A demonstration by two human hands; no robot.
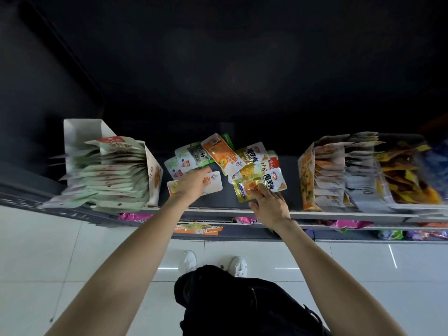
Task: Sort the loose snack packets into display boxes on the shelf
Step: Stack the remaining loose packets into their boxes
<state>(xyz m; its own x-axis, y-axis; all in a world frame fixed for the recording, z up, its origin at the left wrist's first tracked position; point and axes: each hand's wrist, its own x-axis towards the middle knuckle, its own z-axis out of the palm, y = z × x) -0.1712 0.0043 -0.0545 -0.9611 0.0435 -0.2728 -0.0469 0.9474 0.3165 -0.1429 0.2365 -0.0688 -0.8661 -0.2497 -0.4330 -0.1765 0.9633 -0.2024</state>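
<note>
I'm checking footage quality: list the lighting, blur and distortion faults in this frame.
Head view: shelf back is nearly black; far-right boxes are blurred; shelf edge bows from wide-angle distortion; floor shows glare streaks; loose packets and both hands are sharp.

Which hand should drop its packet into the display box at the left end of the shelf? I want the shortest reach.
Left hand: it grips a white packet close beside the left display box. The right hand rests on a gold packet, farther away.
</note>
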